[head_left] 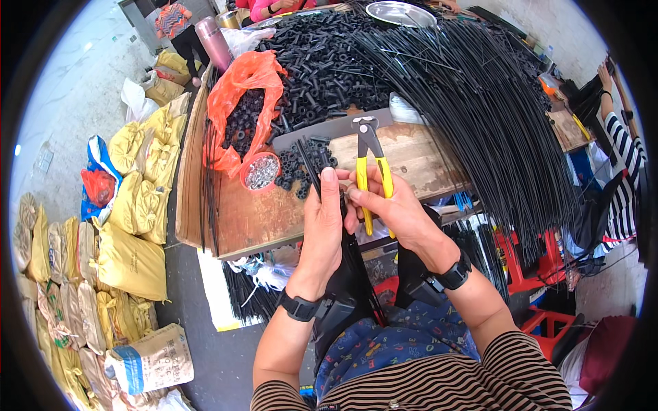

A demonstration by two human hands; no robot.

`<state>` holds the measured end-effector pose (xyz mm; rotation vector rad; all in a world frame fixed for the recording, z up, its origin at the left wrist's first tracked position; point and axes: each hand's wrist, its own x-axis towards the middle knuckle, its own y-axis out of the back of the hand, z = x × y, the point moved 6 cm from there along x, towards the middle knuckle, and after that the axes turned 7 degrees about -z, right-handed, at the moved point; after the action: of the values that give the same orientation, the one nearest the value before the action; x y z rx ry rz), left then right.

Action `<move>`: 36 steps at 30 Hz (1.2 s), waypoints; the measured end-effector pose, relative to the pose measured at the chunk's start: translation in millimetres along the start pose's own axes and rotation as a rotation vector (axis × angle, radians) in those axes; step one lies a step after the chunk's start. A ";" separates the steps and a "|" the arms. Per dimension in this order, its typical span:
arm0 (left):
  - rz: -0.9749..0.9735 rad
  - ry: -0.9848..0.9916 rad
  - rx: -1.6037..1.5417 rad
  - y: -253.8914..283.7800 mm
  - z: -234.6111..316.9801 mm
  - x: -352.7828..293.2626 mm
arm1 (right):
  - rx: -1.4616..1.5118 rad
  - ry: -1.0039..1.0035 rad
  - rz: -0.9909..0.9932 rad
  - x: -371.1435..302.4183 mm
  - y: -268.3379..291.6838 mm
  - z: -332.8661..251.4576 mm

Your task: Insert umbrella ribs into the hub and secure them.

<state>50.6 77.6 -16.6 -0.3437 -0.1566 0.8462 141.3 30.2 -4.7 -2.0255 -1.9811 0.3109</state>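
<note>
In front of me, my left hand (323, 222) is closed around a few thin black rods (310, 166), which stick out above the thumb and hang down below the hand. My right hand (404, 214) holds end-cutting pliers (387, 177) with yellow handles, jaws pointing away from me. Its thumb and fingertips also meet my left fingertips at the rods; the small piece pinched there is too hidden to name. Just beyond my left hand lie small black ring-shaped parts (295, 171). Left of them stands a red bowl (278, 175) of small shiny metal pieces (260, 172).
An orange plastic bag (264, 68) of black parts lies on the wooden table (253, 222). A heap of black fittings (315, 68) and long black rods (473, 103) cover the far and right sides. Sacks (130, 253) line the left floor. Other people are nearby.
</note>
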 end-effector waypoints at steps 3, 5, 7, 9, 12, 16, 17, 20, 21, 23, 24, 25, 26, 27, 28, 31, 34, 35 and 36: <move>-0.009 -0.009 -0.003 0.7 0.0 -0.2 | 0.011 0.002 0.001 0.3 0.9 2.4; -0.014 -0.009 0.002 1.5 -0.4 -0.4 | -0.016 0.002 0.010 0.6 1.1 3.1; -0.012 -0.019 0.004 2.5 -0.5 -0.4 | -0.014 0.001 0.012 0.6 0.2 2.7; -0.010 -0.018 0.009 1.2 0.6 -0.8 | -0.013 0.000 0.016 0.4 -0.1 2.2; -0.003 -0.018 0.013 0.6 0.9 -1.0 | 0.007 0.003 0.029 0.5 0.0 2.3; -0.002 -0.026 0.036 0.6 0.7 -1.5 | 0.006 0.024 0.043 -1.4 -1.1 0.8; -0.001 -0.026 0.036 0.2 0.6 -1.4 | 0.000 0.040 0.060 -2.3 -1.4 0.2; 0.003 -0.029 0.075 -1.5 0.9 -1.2 | -0.046 0.113 0.186 -5.7 -2.2 0.4; -0.021 -0.024 0.084 -2.9 0.6 -1.2 | -0.046 0.112 0.188 -7.0 -3.2 1.6; -0.045 -0.017 0.091 -4.4 1.9 -2.0 | -0.183 0.131 0.271 -11.5 -2.6 -2.2; -0.073 -0.016 0.067 -6.0 3.9 -1.9 | -0.183 0.129 0.272 -12.8 -5.2 -5.6; -0.102 -0.015 0.041 -6.9 5.1 -1.5 | -0.256 0.137 0.276 -14.7 -9.0 -13.2; -0.148 -0.002 0.033 -7.9 5.5 -0.6 | -0.331 0.148 0.281 -15.6 -10.7 -19.4; -0.152 -0.002 0.030 -8.1 5.2 0.1 | -0.334 0.148 0.285 -15.5 -7.3 -20.9; -0.163 0.027 -0.030 -9.1 2.7 0.7 | -0.300 0.104 0.216 -13.3 -4.4 -19.4; -0.176 0.054 -0.109 -3.0 -1.6 -0.1 | -0.394 0.102 0.125 -14.0 1.3 -32.1; -0.130 0.067 -0.143 7.5 -3.0 -0.4 | -0.450 -0.248 -0.100 -31.5 8.5 -24.9; -0.129 0.066 -0.147 8.7 -3.5 -0.1 | -0.453 -0.251 -0.100 -38.7 12.5 -26.1; -0.127 0.064 -0.149 10.0 -3.8 0.1 | -0.411 -0.341 -0.140 -47.5 14.1 -20.7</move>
<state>44.7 82.9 -23.7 -0.4950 -0.1807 0.6986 160.3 -18.6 7.3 -2.1670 -2.5619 0.2455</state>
